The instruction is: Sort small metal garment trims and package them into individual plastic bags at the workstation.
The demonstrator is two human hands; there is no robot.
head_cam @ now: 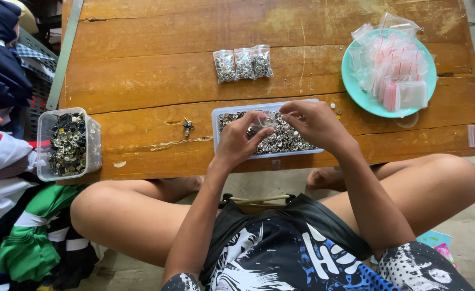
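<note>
While both hands hover over the tray [219, 111] of small metal rings, the left hand [238, 141] and right hand [315, 125] pinch a small clear bag [266, 122] between their fingertips, so the filling step seems to be in hand. Three filled bags [243, 64] lie beyond the hands on the tabletop [151, 70]; empty bags fill a plate [356, 89] past the right hand. Next probably calls for holding the mouth open and dropping rings in.

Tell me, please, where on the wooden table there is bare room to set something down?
The table is bare along its far edge, behind the three filled bags, and at the left between the clear tub and the tray. It is crowded at the tray, under both hands, and at the turquoise plate of empty bags.
</note>
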